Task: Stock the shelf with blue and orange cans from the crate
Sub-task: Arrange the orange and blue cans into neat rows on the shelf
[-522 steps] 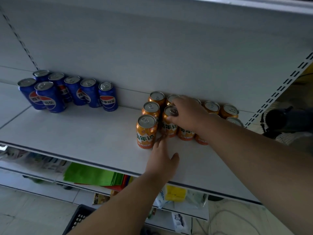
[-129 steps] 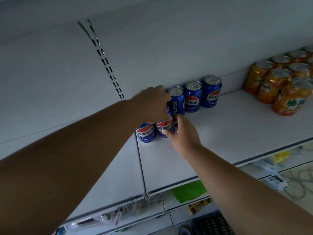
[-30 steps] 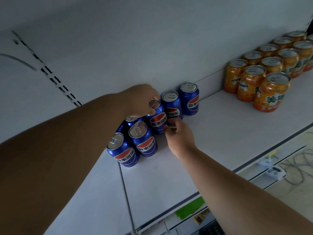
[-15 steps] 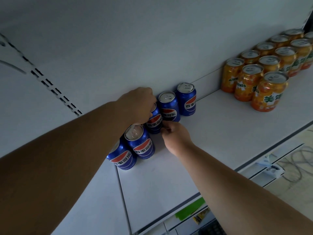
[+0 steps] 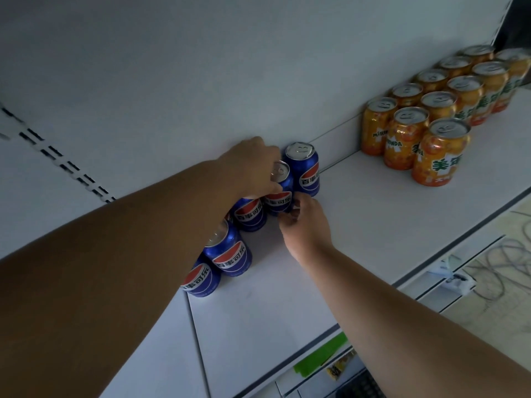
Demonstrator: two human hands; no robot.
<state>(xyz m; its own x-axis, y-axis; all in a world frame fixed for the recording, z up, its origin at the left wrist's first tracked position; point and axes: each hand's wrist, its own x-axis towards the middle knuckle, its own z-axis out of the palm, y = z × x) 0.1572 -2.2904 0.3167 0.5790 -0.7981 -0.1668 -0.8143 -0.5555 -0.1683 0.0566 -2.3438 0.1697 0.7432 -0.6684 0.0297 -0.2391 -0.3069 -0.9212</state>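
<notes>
Squaring up one blue Pepsi can [image 5: 278,192]: left hand [image 5: 253,170] curled over its top, right hand [image 5: 304,222] fingertips pinching its base. We should twist gently, label forward, tight beside the end can [image 5: 303,169] at the shelf's [image 5: 373,214] back wall.

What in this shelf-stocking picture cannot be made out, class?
- Head view: further blue cans behind the left hand and forearm; their count is hidden.
- Right hand: its fingertips curl out of sight against a can.
- Orange cans: the row is cut off by the right edge.
- The crate: barely visible at the bottom edge.
</notes>
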